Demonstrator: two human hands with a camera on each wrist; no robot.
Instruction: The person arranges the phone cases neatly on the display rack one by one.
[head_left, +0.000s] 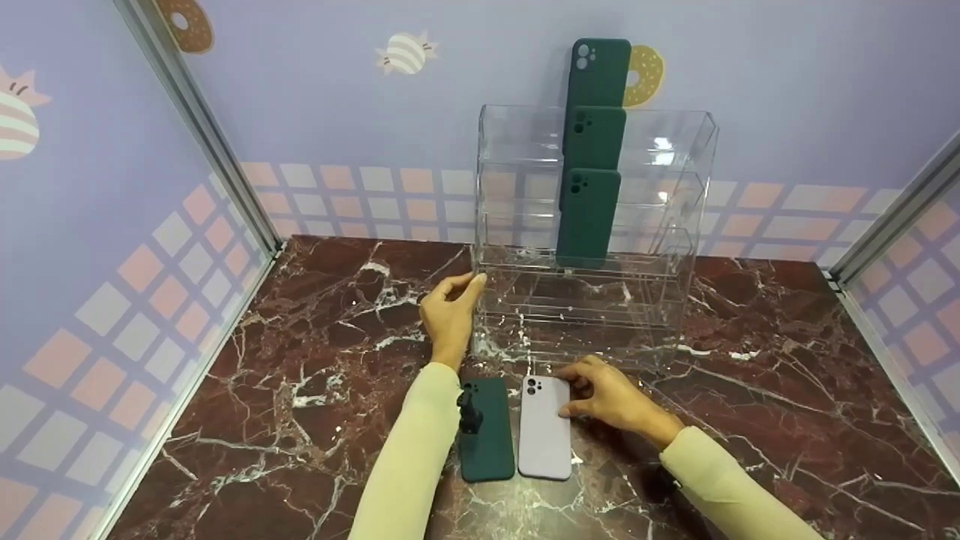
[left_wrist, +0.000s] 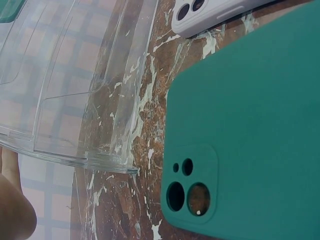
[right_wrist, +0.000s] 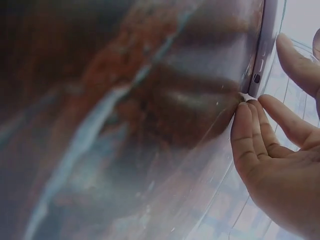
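A clear stepped display stand rises on the marble-patterned tabletop. Its left side edge meets the fingertips of my left hand. The left wrist view shows part of that hand by the stand's edge. Flat in front of the stand lies a lavender phone case, camera cutouts toward the stand. My right hand touches it, fingers by its top right corner and thumb along its right edge. In the right wrist view, the fingers of the right hand are fairly straight. A dark green phone case lies left of the lavender one.
Three dark green phone cases stand one behind another on the stand: the front one, the middle one and the back one. A patterned wall rises behind, with a side wall at left and another at right.
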